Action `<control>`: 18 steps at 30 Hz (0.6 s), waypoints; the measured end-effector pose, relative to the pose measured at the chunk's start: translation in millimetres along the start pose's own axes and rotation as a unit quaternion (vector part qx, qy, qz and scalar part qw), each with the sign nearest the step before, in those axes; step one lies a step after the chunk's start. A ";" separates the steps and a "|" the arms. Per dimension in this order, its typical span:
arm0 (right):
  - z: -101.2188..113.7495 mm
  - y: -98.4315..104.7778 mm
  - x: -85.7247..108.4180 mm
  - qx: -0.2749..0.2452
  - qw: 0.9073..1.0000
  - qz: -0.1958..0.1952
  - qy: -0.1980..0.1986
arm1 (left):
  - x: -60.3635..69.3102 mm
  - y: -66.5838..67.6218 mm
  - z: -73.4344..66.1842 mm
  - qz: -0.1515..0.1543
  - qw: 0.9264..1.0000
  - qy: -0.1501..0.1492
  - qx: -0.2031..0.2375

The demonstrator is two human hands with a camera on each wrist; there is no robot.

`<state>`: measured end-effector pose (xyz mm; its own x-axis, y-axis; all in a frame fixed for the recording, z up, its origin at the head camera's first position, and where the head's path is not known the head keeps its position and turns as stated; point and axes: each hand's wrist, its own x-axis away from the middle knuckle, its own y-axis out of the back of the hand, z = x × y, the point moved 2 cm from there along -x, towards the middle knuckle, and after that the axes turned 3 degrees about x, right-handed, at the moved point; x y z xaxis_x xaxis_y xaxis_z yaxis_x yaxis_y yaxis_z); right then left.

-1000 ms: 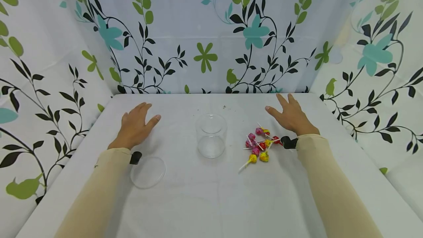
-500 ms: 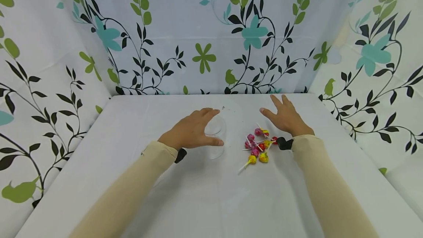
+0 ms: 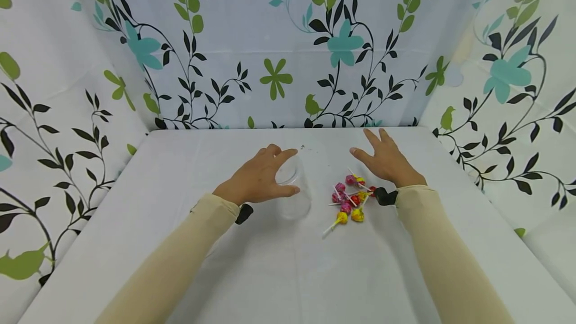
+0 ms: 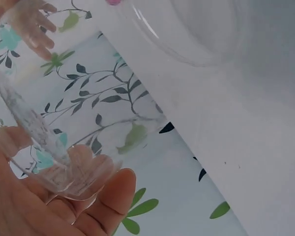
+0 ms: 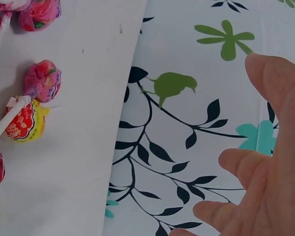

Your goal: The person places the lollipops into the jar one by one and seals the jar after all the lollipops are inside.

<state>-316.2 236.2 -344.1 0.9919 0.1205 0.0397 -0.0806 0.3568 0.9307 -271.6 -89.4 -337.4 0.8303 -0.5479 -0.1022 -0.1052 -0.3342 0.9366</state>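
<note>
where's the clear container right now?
In the head view, the clear container is near the middle of the white table, gripped by the left hand, to the left of the lollipops.

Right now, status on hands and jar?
Left hand grips clear jar. Right hand holding nothing, fingers spread. Lollipops right of jar, not touching it.

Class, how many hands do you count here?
2: the left hand grips the clear jar; the right hand is beyond the lollipops, to their right. No others show.
</note>
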 end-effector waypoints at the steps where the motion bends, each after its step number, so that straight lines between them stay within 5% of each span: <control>1: 2.3 0.3 0.5 -0.002 1.000 0.001 0.004 | 0.8 1.3 0.5 -0.007 1.000 -0.003 0.009; 9: 35.2 -6.5 6.1 -0.038 0.996 0.038 0.069 | 6.7 8.1 8.1 -0.072 0.994 -0.023 0.082; 14: 61.1 -18.8 14.1 -0.075 0.985 0.103 0.113 | 10.1 7.9 13.3 -0.117 0.985 -0.052 0.111; 18: 71.8 -25.9 17.8 -0.124 0.977 0.126 0.123 | 14.0 5.9 14.7 -0.126 0.978 -0.068 0.150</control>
<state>-289.5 162.6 -341.3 0.8861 0.4419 0.1396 -0.3711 0.4960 0.7850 -268.7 -110.3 -338.2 0.7728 -0.5089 -0.3793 -0.0790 -0.6701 0.7381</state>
